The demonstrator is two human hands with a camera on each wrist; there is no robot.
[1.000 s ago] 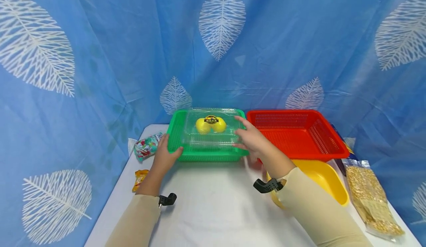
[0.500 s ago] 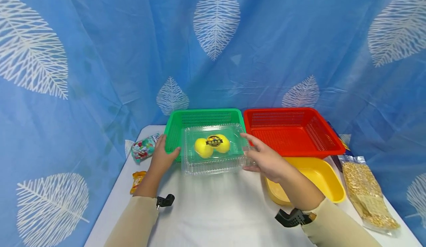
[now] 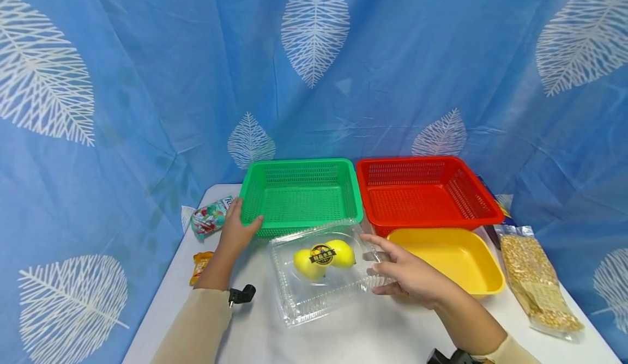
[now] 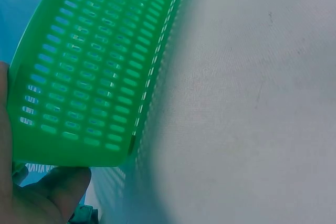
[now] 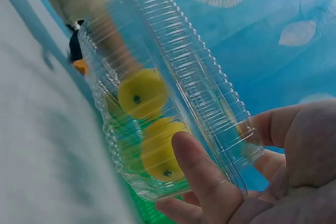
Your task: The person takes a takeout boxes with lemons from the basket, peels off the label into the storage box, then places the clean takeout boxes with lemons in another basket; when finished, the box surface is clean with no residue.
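My right hand (image 3: 409, 271) grips one end of a clear plastic clamshell box (image 3: 299, 293), which is tilted in front of the baskets. Two yellow lemons (image 5: 143, 94) sit inside it, under a black label (image 3: 322, 254) on the lid. In the right wrist view my thumb (image 5: 202, 174) lies across the near side, with fingers behind. My left hand (image 3: 239, 234) rests against the near left corner of a green basket (image 3: 299, 223), its fingers extended along the side and thumb spread. The left wrist view shows that thumb (image 4: 68, 184) at the basket's corner.
A red basket (image 3: 427, 223) stands right of the green one, with a yellow basin (image 3: 444, 260) before it. A bag of grains (image 3: 535, 277) lies far right. A colourful packet (image 3: 211, 218) and a small orange packet (image 3: 200, 266) lie on the left of the white table (image 3: 255, 337).
My right hand has lifted the clear box out of the green basket and drawn it toward me, tilting it. The left hand has stayed at the basket's corner.
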